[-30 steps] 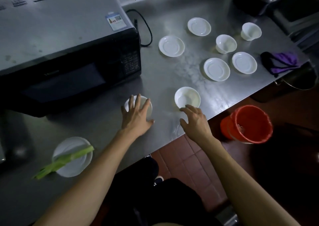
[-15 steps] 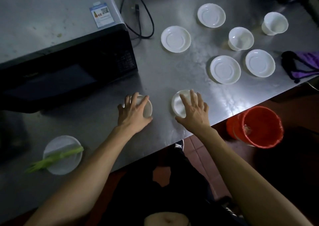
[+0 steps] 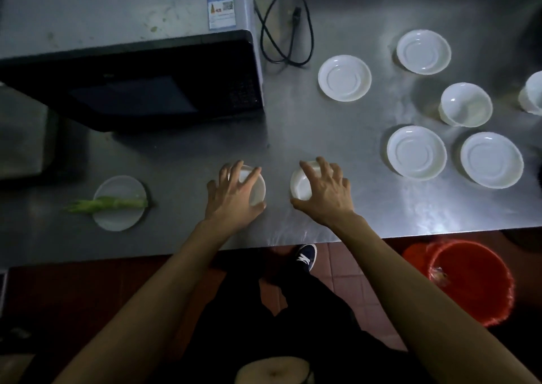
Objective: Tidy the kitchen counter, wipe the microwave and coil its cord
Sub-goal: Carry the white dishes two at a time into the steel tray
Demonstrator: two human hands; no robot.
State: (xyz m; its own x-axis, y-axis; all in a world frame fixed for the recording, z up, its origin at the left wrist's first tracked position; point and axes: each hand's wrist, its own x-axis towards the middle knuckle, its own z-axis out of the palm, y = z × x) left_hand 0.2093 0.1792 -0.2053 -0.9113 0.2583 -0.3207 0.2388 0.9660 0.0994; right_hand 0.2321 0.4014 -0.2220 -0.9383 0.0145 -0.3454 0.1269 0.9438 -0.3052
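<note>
Since a second ago the right hand [image 3: 325,191] has come onto the second small bowl [image 3: 302,185]; left hand [image 3: 234,196] still caps the first bowl [image 3: 255,188], fingers of both curled round their rims. Surface [image 3: 337,137] count: four saucers at 1–3 o'clock, two cups at 2–3. Microwave [image 3: 132,61] at 10–11, its cord [image 3: 286,28] loose at 12.

Bare counter [image 3: 308,125] between microwave [image 3: 146,90], saucers [image 3: 344,78]
</note>
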